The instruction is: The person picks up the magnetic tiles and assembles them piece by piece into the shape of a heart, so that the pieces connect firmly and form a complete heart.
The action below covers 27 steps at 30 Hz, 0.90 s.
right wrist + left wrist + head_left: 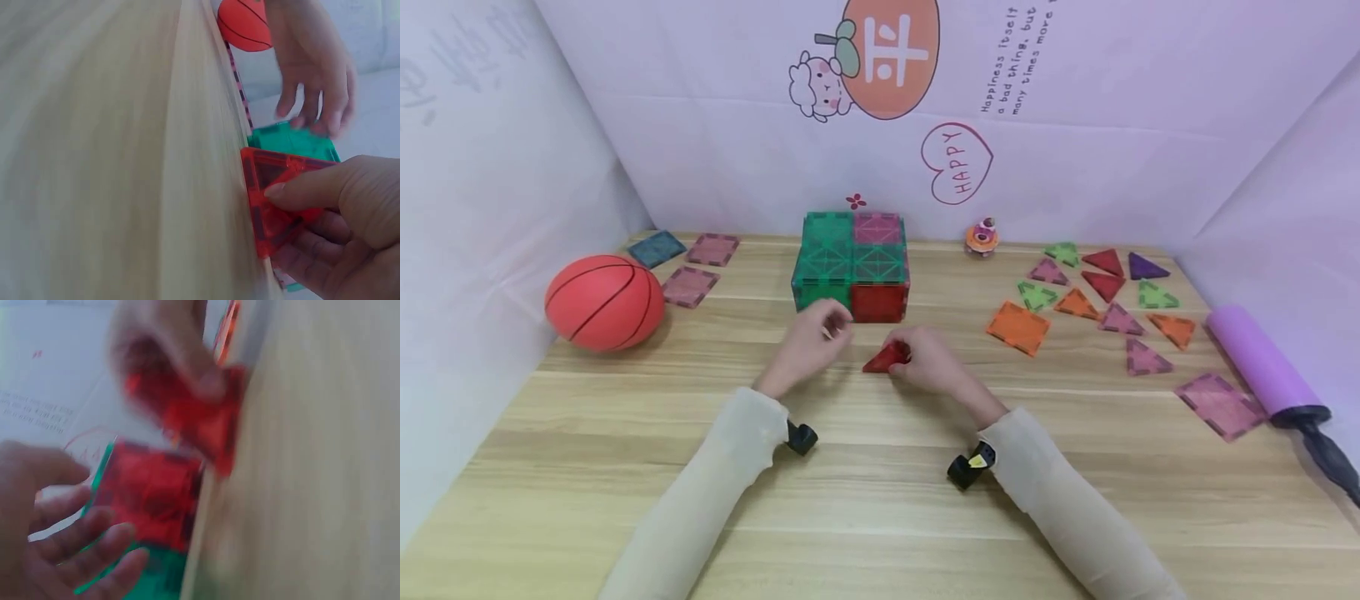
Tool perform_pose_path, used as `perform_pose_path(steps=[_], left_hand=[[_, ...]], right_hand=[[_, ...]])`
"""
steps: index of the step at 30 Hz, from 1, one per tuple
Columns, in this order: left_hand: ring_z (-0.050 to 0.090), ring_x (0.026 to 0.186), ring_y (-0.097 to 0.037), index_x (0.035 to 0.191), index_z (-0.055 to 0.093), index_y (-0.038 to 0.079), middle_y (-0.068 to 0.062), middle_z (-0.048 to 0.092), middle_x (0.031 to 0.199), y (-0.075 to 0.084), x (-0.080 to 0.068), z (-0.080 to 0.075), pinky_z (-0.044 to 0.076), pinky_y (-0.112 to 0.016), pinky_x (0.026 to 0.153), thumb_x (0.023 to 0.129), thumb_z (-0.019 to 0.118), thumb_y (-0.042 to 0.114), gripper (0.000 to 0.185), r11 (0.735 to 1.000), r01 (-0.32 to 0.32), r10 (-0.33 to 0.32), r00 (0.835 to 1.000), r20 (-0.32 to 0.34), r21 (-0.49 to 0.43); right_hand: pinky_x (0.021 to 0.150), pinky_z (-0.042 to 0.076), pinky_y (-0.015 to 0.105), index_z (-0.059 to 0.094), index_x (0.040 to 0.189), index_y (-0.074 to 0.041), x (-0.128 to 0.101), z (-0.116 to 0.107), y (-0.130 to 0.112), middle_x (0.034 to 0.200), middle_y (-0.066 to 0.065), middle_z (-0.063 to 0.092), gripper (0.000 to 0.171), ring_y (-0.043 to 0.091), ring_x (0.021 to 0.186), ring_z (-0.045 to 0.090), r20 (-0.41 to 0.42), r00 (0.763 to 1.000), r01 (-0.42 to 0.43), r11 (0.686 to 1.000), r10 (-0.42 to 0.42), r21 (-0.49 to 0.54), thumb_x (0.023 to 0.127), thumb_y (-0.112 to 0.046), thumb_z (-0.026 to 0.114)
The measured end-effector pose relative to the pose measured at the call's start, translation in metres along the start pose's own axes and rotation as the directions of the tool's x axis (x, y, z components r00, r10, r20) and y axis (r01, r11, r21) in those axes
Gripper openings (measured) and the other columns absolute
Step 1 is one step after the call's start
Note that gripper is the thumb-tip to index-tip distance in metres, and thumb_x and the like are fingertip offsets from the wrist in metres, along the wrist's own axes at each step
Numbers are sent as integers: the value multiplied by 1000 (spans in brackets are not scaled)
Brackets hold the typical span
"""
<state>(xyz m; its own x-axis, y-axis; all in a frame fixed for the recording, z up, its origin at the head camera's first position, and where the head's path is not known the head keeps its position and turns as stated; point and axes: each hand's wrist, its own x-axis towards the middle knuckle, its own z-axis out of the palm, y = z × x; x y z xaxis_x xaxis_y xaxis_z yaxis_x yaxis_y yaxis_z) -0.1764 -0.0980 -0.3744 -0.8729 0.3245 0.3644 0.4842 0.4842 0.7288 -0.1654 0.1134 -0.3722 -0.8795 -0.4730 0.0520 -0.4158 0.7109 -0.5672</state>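
A block of magnetic tiles [826, 265], mostly green with a pink tile on top and a red one in front, stands at the back of the table. Between thumb and fingers my right hand [931, 363] pinches a red magnetic tile [878, 361], triangular in the head view, just in front of that block; the right wrist view shows the thumb across the tile's face [262, 219]. My left hand [808, 346] hovers near the block's front with fingers loosely bent and holds nothing. Blur softens the left wrist view.
An orange-red ball [605, 302] sits at the left, beside pink tiles [690, 286] and a blue tile [657, 248]. Several loose triangles and an orange rectangular tile [1018, 328] lie at right. A purple pump [1262, 358] and a small figurine [982, 237] are also there.
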Motion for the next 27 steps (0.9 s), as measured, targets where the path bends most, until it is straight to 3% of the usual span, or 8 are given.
perform_pose_path(steps=[2, 5, 10, 15, 20, 23, 27], left_hand=[[57, 82, -19, 99, 60, 1, -10, 61, 92, 6, -3, 11, 51, -28, 74, 85, 65, 6, 16, 1000, 7, -4, 988, 155, -18], [58, 84, -18, 101, 61, 3, -9, 63, 94, 11, -5, 25, 51, -30, 77, 84, 69, 9, 19, 1000, 24, -24, 961, 277, 3], [57, 78, -16, 93, 65, 4, -8, 65, 88, 12, -4, 39, 51, -27, 75, 82, 70, 1, 13, 998, 33, -43, 967, 252, 44], [60, 77, -14, 91, 67, 6, -7, 68, 87, 10, -4, 41, 52, -27, 75, 82, 71, 3, 10, 996, 81, -88, 967, 238, 40], [61, 79, -14, 90, 68, 8, -7, 70, 90, 8, -5, 40, 53, -27, 75, 82, 73, 5, 10, 993, 117, -122, 966, 228, 33], [62, 79, -15, 90, 69, 8, -7, 70, 90, 7, -5, 40, 53, -28, 76, 81, 74, 5, 10, 991, 131, -136, 965, 223, 36], [62, 80, -15, 91, 70, 7, -7, 70, 90, 6, -5, 41, 53, -29, 77, 81, 74, 6, 11, 989, 140, -147, 965, 218, 45]], right_hand=[[68, 48, 28, 65, 94, -3, 1, 4, 0, 84, 8, 67, 18, 16, 75, 58, -20, 1000, 0, 1000, 1, 25, 78, 0, 72], [68, 49, 27, 61, 93, -2, 2, 7, 1, 84, 10, 67, 21, 17, 76, 59, -47, 999, -15, 998, 18, 62, 76, 1, 73], [71, 51, 30, 57, 95, -1, -2, 6, 4, 87, 12, 66, 26, 19, 80, 60, -44, 999, -13, 990, 19, 140, 75, 5, 73], [84, 52, 41, 56, 102, 4, -19, -17, 11, 96, 18, 64, 28, 28, 92, 61, -13, 999, -27, 979, 30, 204, 77, 7, 70], [84, 51, 45, 59, 103, 6, -44, -53, 43, 98, 21, 64, 23, 32, 93, 61, -105, 990, -84, 989, 97, 123, 83, 1, 68], [83, 50, 48, 58, 107, 7, -61, -77, 73, 100, 24, 63, 23, 35, 95, 61, -156, 973, -164, 985, 170, 51, 86, -3, 65], [87, 45, 57, 50, 121, 13, -92, -113, 114, 115, 35, 55, 41, 47, 105, 53, -130, 935, -339, 940, 331, -47, 92, -14, 60]])
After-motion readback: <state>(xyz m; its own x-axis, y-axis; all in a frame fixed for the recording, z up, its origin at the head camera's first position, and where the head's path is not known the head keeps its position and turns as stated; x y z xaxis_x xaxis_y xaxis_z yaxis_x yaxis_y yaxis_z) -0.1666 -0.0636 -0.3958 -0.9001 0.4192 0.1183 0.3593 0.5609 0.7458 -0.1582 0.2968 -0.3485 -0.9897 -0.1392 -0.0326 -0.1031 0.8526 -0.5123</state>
